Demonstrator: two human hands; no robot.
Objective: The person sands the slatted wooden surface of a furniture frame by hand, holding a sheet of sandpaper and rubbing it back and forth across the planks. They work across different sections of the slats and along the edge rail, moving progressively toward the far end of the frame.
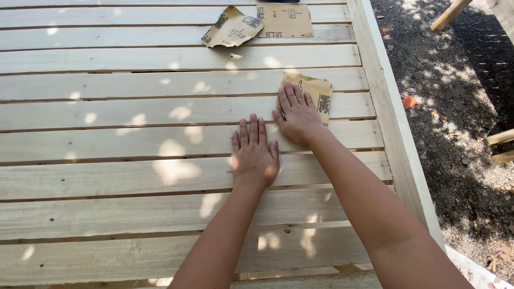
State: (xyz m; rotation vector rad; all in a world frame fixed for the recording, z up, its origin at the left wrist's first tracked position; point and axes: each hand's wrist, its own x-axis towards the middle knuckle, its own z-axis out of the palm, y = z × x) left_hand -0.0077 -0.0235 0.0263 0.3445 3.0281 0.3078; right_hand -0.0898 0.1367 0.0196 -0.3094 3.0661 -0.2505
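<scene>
On slats (107, 112), fingers (292, 99) flat on sandpaper (318, 91)

Beyond the hands lie two spare sandpaper sheets, a crumpled sheet (231, 28) touching a flat sheet (284, 21); right of them, dark gravel ground (455, 107) (dappled), an orange scrap (408, 101), timber pieces (500, 144).

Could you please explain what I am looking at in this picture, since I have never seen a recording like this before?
There is no machine here: a person wears a camera on the head, so the single picture looks down along their own bare arms. Below them is a slatted surface of pale wooden planks with a raised side rail. The right hand presses flat on a tan sheet of sandpaper. The left hand lies flat on bare wood beside it, holding nothing. Two spare sandpaper sheets lie at the far end. Dark gravelly ground shows on the right.
</scene>
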